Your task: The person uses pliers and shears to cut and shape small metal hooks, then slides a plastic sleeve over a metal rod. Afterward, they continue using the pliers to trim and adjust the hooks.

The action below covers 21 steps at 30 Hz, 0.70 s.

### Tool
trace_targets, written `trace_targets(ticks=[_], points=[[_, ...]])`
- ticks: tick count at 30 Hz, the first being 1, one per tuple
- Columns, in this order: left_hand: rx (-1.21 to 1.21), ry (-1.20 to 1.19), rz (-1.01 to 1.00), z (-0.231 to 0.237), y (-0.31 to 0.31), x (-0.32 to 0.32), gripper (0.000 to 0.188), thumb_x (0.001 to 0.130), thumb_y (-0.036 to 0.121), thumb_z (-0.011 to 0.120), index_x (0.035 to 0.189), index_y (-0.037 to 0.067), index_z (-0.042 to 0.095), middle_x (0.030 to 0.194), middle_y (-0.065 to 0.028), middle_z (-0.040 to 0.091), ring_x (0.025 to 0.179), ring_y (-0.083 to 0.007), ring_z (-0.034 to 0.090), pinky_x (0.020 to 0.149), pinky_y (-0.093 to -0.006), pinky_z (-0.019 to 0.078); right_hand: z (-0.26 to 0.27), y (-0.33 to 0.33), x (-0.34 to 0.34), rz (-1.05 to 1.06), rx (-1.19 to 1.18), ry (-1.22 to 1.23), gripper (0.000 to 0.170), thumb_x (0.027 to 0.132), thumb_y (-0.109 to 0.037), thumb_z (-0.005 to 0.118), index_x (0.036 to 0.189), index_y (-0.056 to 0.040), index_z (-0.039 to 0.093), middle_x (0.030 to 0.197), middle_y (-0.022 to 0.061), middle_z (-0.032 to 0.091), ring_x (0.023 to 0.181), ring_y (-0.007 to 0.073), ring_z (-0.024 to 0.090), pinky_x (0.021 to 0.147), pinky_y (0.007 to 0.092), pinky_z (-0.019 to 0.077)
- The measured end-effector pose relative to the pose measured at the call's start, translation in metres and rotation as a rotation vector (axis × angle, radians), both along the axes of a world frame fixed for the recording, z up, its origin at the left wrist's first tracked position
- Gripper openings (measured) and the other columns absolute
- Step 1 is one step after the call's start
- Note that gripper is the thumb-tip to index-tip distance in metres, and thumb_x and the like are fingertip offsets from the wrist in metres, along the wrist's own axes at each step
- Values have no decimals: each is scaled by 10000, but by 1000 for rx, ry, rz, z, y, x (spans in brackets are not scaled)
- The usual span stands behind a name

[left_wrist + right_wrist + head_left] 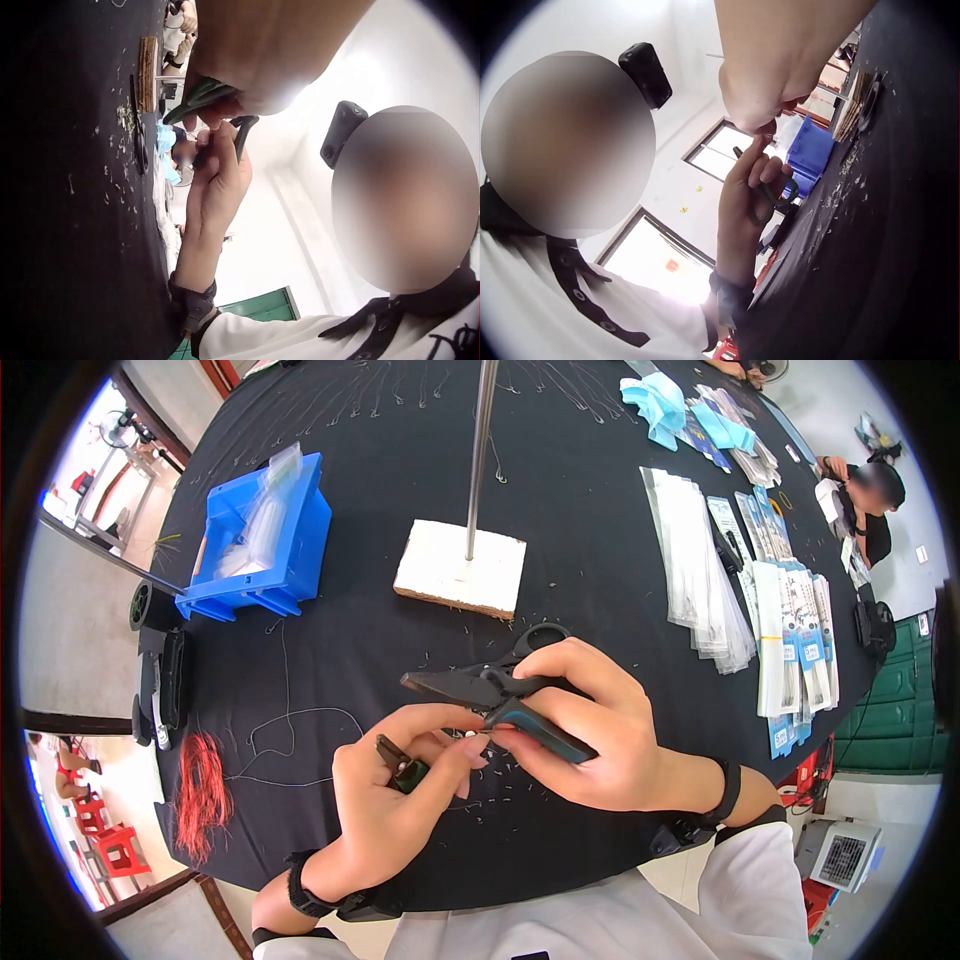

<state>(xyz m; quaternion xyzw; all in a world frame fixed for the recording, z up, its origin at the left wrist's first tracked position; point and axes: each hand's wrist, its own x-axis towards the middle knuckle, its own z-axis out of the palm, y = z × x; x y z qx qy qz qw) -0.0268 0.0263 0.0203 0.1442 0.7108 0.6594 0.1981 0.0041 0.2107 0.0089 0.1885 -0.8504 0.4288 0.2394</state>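
My left hand (pixel 405 785) holds small green-handled scissors (pixel 786 196) tucked in the palm, their dark metal tip (pixel 388 750) sticking out by the index finger. Its thumb and index finger also pinch a tiny white piece (pixel 470 734). My right hand (pixel 600 735) grips a dark hand tool with a teal edge (pixel 540 730), its working end hidden by the fingers. The fingertips of both hands meet at the small piece. Black scissors (pixel 465 685) lie on the black-covered table just beyond the right hand.
A white block with a metal rod (pixel 460 565) stands ahead. A blue bin (pixel 310 530) holds clear bags. Red strands (pixel 203 795) and a thin line (pixel 290 745) lie at left. Clear sleeves (pixel 690 560) and printed packets (pixel 790 620) lie at right. Small scraps (pixel 120 142) litter the table.
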Motion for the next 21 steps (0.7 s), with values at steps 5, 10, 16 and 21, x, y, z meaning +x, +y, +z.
trace_targets(ticks=[5,10,16,21], points=[[81,-47,-7,-2,0,-2,103,855,-12,592,942,-65,605,592,-42,597,551,-63,566,590,-230,504,-1,2,-1,1,44,36,232,635,-37,746,823,-11,611,922,91,550,686,213,524,564,299,425],[115,-112,-9,1,0,-2,100,864,-6,580,931,-77,598,563,-28,563,529,-64,543,619,-264,537,2,6,-4,27,75,82,254,614,-36,748,819,-2,602,922,93,546,688,216,522,571,309,423],[161,-165,6,0,0,-1,98,870,1,574,921,-81,587,573,-33,566,534,-65,547,615,-262,537,1,7,-5,41,84,104,263,599,-30,740,812,6,591,923,100,544,709,235,525,585,318,423],[135,-189,-23,2,-2,-1,80,865,0,580,903,-68,597,610,-40,584,550,-63,550,593,-251,524,1,7,-7,70,98,134,240,612,-30,720,807,2,584,934,100,546,754,253,534,605,328,424]])
